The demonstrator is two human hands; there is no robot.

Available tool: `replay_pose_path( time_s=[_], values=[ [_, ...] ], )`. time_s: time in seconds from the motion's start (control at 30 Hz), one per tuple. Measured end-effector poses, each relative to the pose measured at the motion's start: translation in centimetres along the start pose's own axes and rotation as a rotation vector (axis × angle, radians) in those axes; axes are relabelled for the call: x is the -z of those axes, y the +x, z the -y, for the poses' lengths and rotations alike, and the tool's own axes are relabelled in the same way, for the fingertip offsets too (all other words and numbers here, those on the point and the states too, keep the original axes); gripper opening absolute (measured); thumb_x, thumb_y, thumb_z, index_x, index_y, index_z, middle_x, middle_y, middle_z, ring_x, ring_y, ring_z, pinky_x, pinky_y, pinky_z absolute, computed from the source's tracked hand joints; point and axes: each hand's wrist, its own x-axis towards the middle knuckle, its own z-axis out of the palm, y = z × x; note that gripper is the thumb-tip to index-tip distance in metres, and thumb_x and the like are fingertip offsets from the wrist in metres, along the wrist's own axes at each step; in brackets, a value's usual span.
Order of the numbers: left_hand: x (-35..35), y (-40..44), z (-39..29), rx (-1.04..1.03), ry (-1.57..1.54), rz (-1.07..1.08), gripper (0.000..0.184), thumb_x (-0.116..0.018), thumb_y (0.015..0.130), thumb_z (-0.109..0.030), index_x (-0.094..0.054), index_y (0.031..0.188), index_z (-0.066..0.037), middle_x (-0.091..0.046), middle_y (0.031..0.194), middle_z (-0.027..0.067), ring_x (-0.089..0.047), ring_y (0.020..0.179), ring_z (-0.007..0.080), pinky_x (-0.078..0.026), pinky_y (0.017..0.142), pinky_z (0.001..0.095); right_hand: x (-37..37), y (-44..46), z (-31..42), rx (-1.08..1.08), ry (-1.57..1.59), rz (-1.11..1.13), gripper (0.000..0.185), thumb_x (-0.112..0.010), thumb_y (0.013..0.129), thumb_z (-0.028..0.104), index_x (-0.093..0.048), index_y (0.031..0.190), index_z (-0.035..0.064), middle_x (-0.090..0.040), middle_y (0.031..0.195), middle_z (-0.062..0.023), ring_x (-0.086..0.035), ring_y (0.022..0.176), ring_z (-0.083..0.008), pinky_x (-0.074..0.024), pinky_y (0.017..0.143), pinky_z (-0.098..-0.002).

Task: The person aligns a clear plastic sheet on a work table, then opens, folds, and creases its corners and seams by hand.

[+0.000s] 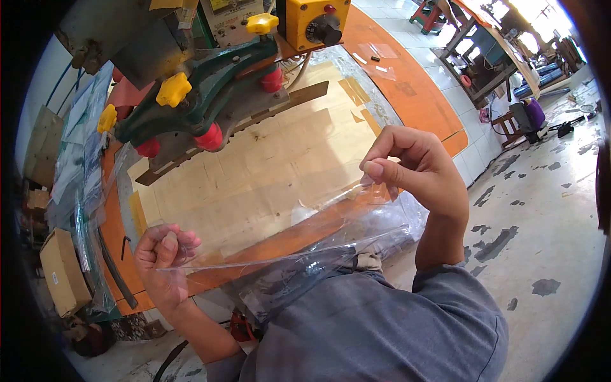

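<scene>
A clear plastic sheet [305, 254] is stretched between my two hands, over the table's near edge and in front of my body. My left hand [167, 254] pinches its left end between thumb and fingers. At the right, my right hand [410, 169] is closed in a pinch on the sheet's other end, held higher. Beneath and beyond the sheet lies a yellowish work surface [267, 184] with tape at its edges. Above that surface hangs a machine's dark metal bar [235, 124], below a green frame with yellow knobs and red cylinders.
An orange tabletop [407, 83] surrounds the work surface. A yellow control box [313, 25] with a black dial stands at the back. At the left are a cardboard box [65, 274], plastic sheets and a hex key [125, 247]. Another workbench [490, 44] stands far right.
</scene>
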Motion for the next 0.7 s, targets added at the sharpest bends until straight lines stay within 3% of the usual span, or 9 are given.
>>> replay_pose_path(
  time_s=[0.27, 0.43, 0.5, 0.57, 0.7],
  values=[
    [0.1, 0.2, -0.1, 0.064, -0.015, 0.06, 0.028, -0.079, 0.093, -0.023, -0.07, 0.11, -0.003, -0.075, 0.09, 0.0086, -0.074, 0.081, 0.0183, -0.059, 0.072, 0.0292, 0.1, -0.1, -0.1, -0.005, 0.014, 0.019, 0.017, -0.078, 0.092, 0.012, -0.068, 0.096, -0.0018, -0.07, 0.087, -0.0045, -0.065, 0.072, -0.0061, -0.0541, 0.058, -0.0206],
    [-0.2, 0.2, 0.6, 0.047, -0.046, -0.005, 0.024, -0.077, 0.093, -0.019, -0.07, 0.107, 0.0, -0.077, 0.088, 0.0135, -0.076, 0.075, 0.0221, -0.061, 0.065, 0.0294, 0.5, 0.2, -0.5, 0.014, 0.031, 0.069, 0.02, -0.077, 0.094, 0.015, -0.068, 0.1, -0.002, -0.069, 0.09, -0.0033, -0.065, 0.081, -0.0071, -0.056, 0.062, -0.0224],
    [-0.1, 0.2, 0.5, 0.061, -0.05, -0.009, 0.024, -0.077, 0.093, -0.019, -0.07, 0.107, 0.0, -0.077, 0.088, 0.0136, -0.076, 0.076, 0.0222, -0.061, 0.066, 0.0297, 0.4, 0.3, -0.9, 0.036, 0.021, 0.054, 0.02, -0.077, 0.094, 0.017, -0.069, 0.097, -0.0008, -0.068, 0.087, -0.0013, -0.062, 0.08, -0.0057, -0.0514, 0.058, -0.0222],
    [-0.1, 0.0, 0.2, 0.116, -0.079, 0.076, 0.023, -0.075, 0.095, -0.015, -0.069, 0.112, -0.002, -0.074, 0.094, 0.0071, -0.074, 0.085, 0.0194, -0.062, 0.078, 0.0358, 0.3, 0.6, -1.1, 0.03, -0.039, 0.044, 0.02, -0.078, 0.094, 0.019, -0.069, 0.095, 0.0, -0.067, 0.085, -0.0001, -0.061, 0.079, -0.0048, -0.0492, 0.058, -0.0218],
    [-0.7, 0.0, 0.0, 0.11, -0.087, 0.088, 0.022, -0.074, 0.095, -0.014, -0.069, 0.112, -0.002, -0.074, 0.095, 0.0076, -0.074, 0.085, 0.0196, -0.063, 0.079, 0.0376, 0.0, 0.7, -0.2, -0.109, -0.152, 0.015, 0.023, -0.079, 0.093, 0.022, -0.07, 0.09, 0.0014, -0.065, 0.08, 0.0025, -0.057, 0.076, -0.003, -0.0461, 0.06, -0.0208]
  ],
)
